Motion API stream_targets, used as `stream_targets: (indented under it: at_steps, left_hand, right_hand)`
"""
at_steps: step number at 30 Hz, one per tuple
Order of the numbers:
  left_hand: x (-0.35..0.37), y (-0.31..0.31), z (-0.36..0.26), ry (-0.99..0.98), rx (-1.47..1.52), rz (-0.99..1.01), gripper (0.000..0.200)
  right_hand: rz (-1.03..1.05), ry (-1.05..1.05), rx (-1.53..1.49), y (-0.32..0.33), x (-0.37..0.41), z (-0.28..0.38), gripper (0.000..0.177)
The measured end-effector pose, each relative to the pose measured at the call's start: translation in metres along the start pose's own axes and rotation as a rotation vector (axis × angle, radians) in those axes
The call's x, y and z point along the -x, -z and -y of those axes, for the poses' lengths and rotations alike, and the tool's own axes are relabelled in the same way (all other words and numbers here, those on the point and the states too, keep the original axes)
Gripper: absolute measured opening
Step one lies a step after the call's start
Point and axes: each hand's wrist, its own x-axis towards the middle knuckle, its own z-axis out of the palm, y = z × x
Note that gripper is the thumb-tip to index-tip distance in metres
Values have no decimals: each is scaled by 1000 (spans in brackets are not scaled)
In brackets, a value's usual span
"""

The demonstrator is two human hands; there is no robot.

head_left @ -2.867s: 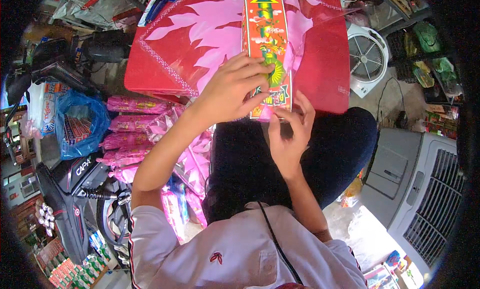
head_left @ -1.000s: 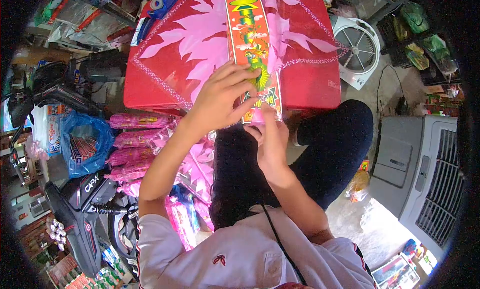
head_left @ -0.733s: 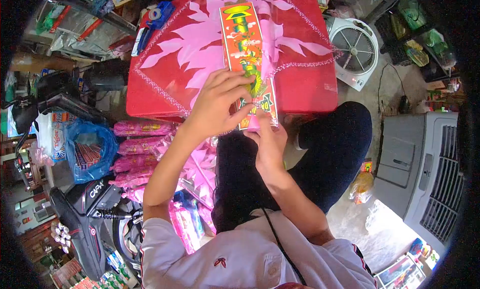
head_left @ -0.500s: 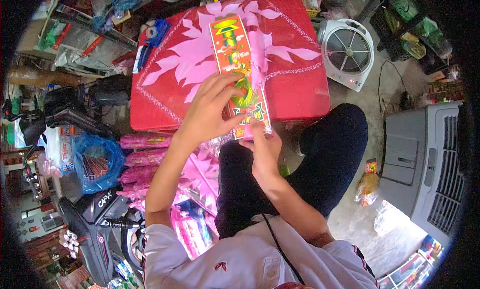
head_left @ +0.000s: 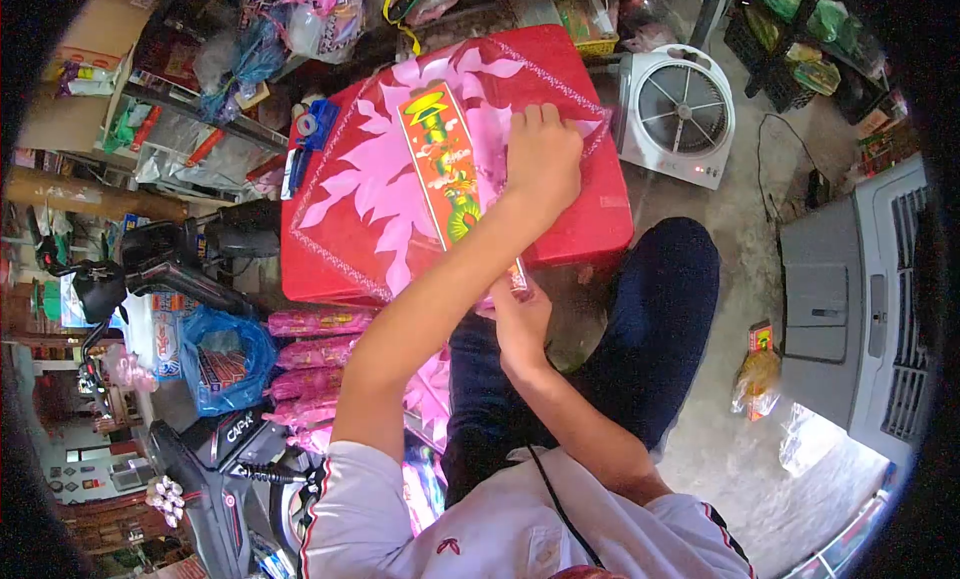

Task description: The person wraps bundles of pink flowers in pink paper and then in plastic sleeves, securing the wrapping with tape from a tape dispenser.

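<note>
A big grey air cooler (head_left: 845, 299) stands on the concrete floor at the right side. In the middle there is a low red table with a smooth plastic top (head_left: 600, 219), and the person sits in front of it with dark trousers. On the left a black motorbike (head_left: 215, 449) is parked.

On the table lies a clear wrapping sheet printed with large pink flower petals (head_left: 360, 189), and it covers most of the top. A white square fan (head_left: 678, 109) stands on the floor just beside the far right corner of the table. A blue plastic bag (head_left: 235, 349) and a pile of long pink packets (head_left: 315, 324) are at the left, below the table edge.

A long narrow orange-red box with green and yellow print (head_left: 440, 159) lies on the middle of the sheet, from the far side to the near edge.

The left hand (head_left: 543, 154) reaches across the box to the far right part of the sheet. Its fingers are together and bent, knuckles up, resting on the pink sheet; I cannot tell if they grip a fold. The right hand (head_left: 520, 319) is at the near end of the box and touches it. The left forearm hides its fingertips, so I cannot tell if they pinch.

A small blue tape dispenser (head_left: 312, 129) lies at the far left corner of the table.
</note>
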Motion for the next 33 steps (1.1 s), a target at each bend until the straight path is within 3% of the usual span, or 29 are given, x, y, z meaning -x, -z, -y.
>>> stream_targets:
  at_steps: [2,5,8,12,14,17,20,23,26,33]
  left_hand:
    - [-12,-17,3,-37,-95,-54,19]
    - [-22,4,10,81,152,-131,18]
    - [-29,41,29,177,419,-356,20]
    - [-21,81,79,313,555,-492,27]
    - [-9,86,113,361,549,-526,27]
    - [26,100,138,605,877,-468,28]
    - [66,90,173,674,955,-581,27]
    - [99,87,178,846,1234,-694,22]
    - [131,57,205,1017,1287,-773,19]
    - [173,0,227,1190,1377,-581,18]
  right_hand:
    - [-2,10,-39,-3,1,3,7]
    - [5,-16,-41,-3,3,10,9]
    - [24,-49,-3,2,4,13,22]
    - [34,-89,7,1,4,17,30]
    - [38,-78,-4,0,6,20,30]
    - [40,-84,1,0,7,20,30]
    - [48,-95,10,0,6,21,29]
    - [41,-92,24,-2,7,22,29]
    - [31,-80,41,-1,7,19,31]
    - [29,-71,74,-1,6,19,33]
